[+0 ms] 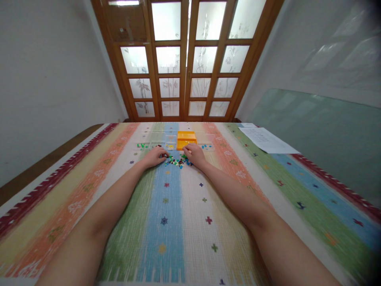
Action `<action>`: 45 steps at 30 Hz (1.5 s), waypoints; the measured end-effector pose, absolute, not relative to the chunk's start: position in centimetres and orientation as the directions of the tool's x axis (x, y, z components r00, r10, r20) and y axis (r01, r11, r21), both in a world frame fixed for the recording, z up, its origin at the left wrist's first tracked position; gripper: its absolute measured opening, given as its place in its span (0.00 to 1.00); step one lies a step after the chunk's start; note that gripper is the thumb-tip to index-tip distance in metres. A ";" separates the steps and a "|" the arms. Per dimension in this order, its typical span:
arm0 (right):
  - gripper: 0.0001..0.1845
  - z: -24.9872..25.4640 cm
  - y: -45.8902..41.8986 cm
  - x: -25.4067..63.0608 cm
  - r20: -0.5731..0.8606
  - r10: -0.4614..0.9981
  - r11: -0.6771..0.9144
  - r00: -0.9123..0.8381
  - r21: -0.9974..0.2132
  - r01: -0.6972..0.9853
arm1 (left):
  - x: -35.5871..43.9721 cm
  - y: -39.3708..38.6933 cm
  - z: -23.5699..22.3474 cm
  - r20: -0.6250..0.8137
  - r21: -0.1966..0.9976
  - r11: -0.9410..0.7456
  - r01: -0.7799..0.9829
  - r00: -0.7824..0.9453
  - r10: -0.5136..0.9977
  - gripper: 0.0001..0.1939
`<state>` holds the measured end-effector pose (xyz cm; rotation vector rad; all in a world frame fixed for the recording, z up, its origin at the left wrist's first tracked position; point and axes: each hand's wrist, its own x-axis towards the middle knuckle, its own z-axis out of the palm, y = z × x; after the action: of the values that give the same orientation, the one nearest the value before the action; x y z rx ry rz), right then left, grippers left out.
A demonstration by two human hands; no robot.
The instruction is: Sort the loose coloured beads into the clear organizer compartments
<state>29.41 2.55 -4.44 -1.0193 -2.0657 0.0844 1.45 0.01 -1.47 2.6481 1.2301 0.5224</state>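
A loose pile of small coloured pieces [175,161], green, blue, white and dark red, lies on the striped cloth between my hands. At its left edge is my left hand [154,156], fingers curled with thumb and forefinger close together. My right hand [194,155] is bent over the pile's right side, fingertips pinched by the front of an open orange box [187,135]. Anything in either pinch is too small to make out. Beyond my hands, clear compartments hold sorted bits: green pieces [142,145], yellow pieces [170,146] and blue pieces [206,146].
The table is covered by a striped, patterned cloth [166,246]. Printed paper sheets [266,140] lie at the far right. Past the table's far edge stand wooden doors with glass panes [186,89]. A pale glass-like panel [324,135] leans along the right wall.
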 end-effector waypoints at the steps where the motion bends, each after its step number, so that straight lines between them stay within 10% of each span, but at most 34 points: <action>1: 0.13 -4.4 2.4 29.3 0.638 0.675 0.687 -0.370 -0.362 0.630 | 1.4 0.1 -1.6 0.242 0.300 -0.644 0.704 0.596 0.765 0.10; 16: 0.13 -3.7 0.6 28.3 0.591 0.568 0.783 -0.572 -0.176 0.597 | 0.9 0.9 -2.7 0.300 0.326 -0.642 0.694 0.568 0.767 0.07; 28: 0.14 -3.1 -0.1 28.0 0.534 0.573 0.802 -0.621 -0.209 0.560 | -1.1 2.5 -4.0 0.404 0.696 -0.340 0.633 0.047 0.913 0.09; 45: 0.16 -3.7 -1.1 25.8 0.430 0.371 0.927 -0.823 -0.217 0.305 | -2.1 4.0 -5.8 0.343 0.870 -0.220 0.442 -0.220 0.913 0.15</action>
<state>25.78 -1.15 -3.69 -0.4857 -2.6084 0.1902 -2.11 4.05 -5.75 1.6046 1.6045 1.4350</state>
